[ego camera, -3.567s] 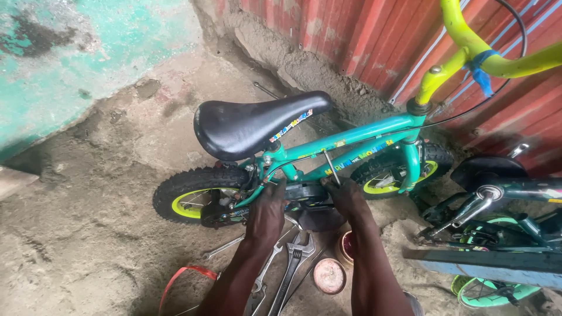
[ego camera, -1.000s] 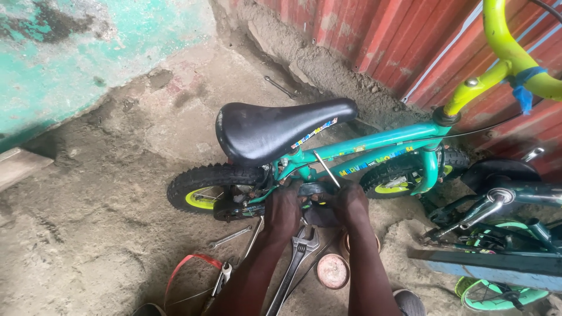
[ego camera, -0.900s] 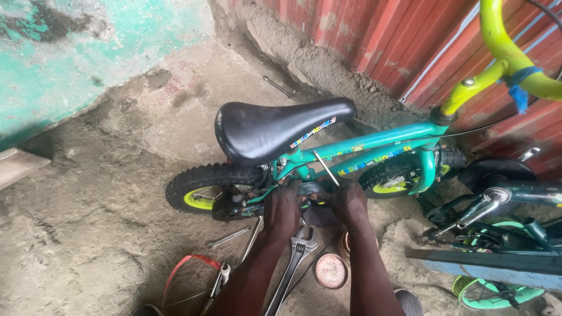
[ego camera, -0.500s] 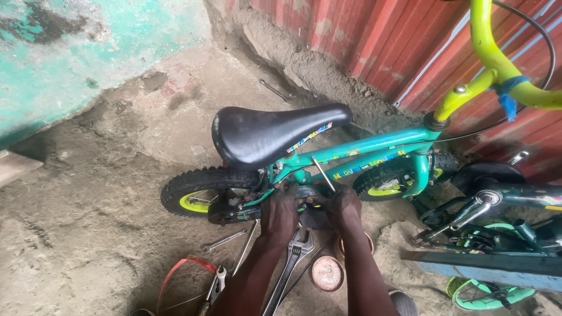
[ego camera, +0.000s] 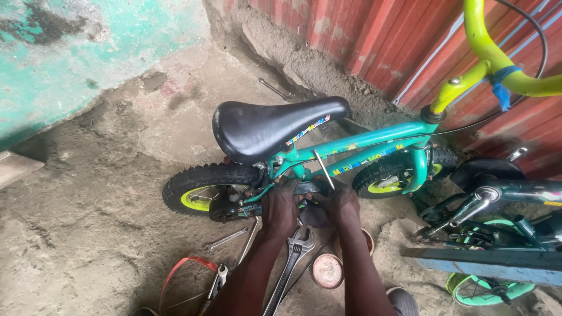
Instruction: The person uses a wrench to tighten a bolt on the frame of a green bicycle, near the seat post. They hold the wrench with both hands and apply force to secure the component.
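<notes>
From the head view, the small teal-framed child's bicycle with a black saddle (ego camera: 304, 153) stands on the dirt floor (ego camera: 88, 234) beside a red corrugated metal wall (ego camera: 374, 35). Left hand (ego camera: 280, 206) and right hand (ego camera: 341, 206) press at its crank area, fingers seemingly curled around it. A multicoloured sticker strip runs under the saddle. A steel adjustable wrench (ego camera: 291, 263) lies between the forearms, open floor to the left.

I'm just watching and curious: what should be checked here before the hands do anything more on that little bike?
1. Both hands on the work: ok. Left hand and right hand meet at the crank area under the saddle.
2. Bike upright: ok, both tyres on the ground.
3. Grip on the part: cannot tell, fingers hide it.
4. Wrench within reach: ok, on the ground between the forearms.
5. Tin out of the way: not ok, right by the right forearm.
</notes>
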